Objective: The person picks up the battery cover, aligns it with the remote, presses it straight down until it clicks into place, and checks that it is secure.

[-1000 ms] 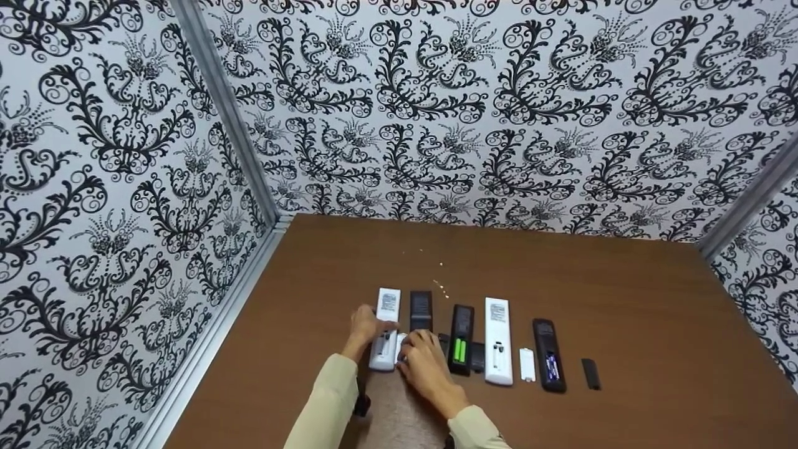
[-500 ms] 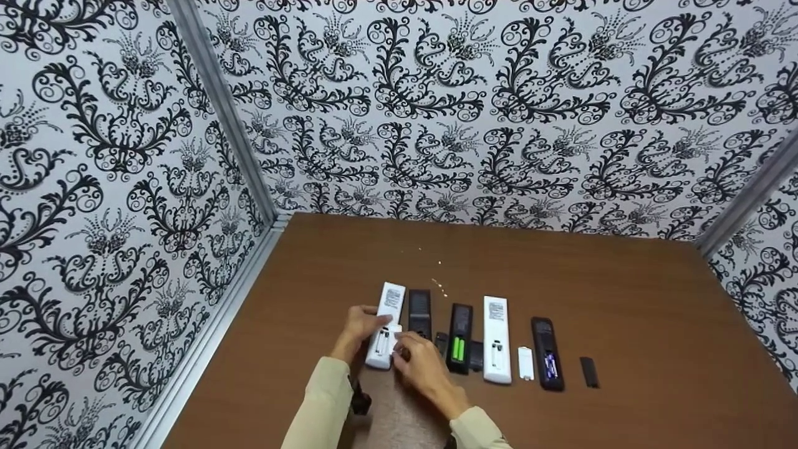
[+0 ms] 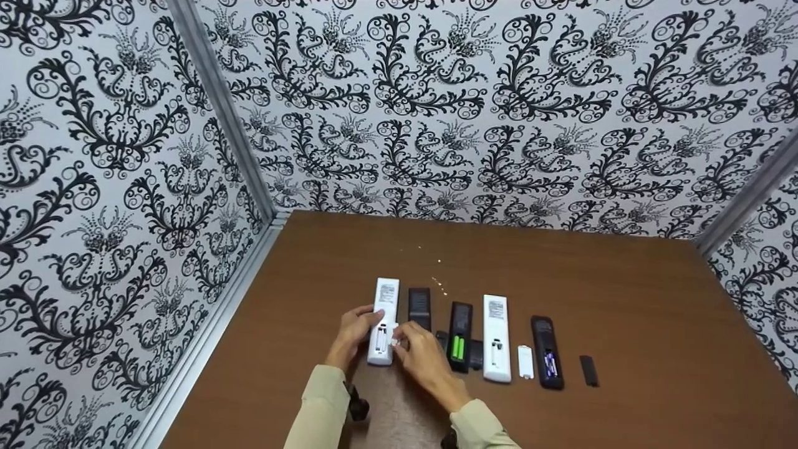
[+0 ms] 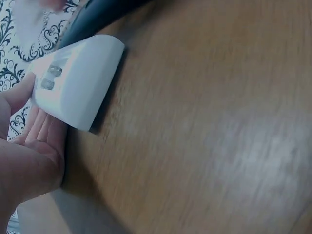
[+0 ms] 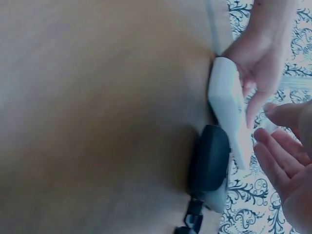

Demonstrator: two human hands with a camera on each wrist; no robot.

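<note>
A white remote control point(image 3: 385, 299) lies back side up on the brown table, its battery compartment uncovered. My left hand point(image 3: 353, 332) grips its left edge, with the thumb over the top. The left wrist view shows this hand point(image 4: 36, 151) beside the near end of the remote point(image 4: 90, 80). At the remote's right edge, my right hand point(image 3: 423, 352) pinches a small white battery cover point(image 3: 394, 337), partly hidden by the fingers. In the right wrist view the right hand point(image 5: 287, 161) is close to the remote point(image 5: 226, 92); the cover is hard to make out there.
To the right lie a dark remote point(image 3: 419, 302), a black remote point(image 3: 461, 315) with green batteries, another white remote point(image 3: 496, 327), a white cover point(image 3: 525, 362), a black remote point(image 3: 543, 333) with blue batteries and a black cover point(image 3: 589, 371). Patterned walls point(image 3: 461, 125) stand behind.
The left hand has shifted the white remote slightly away and turned it a little. The right hand has lifted the white cover and brought it to the remote's right edge.
</note>
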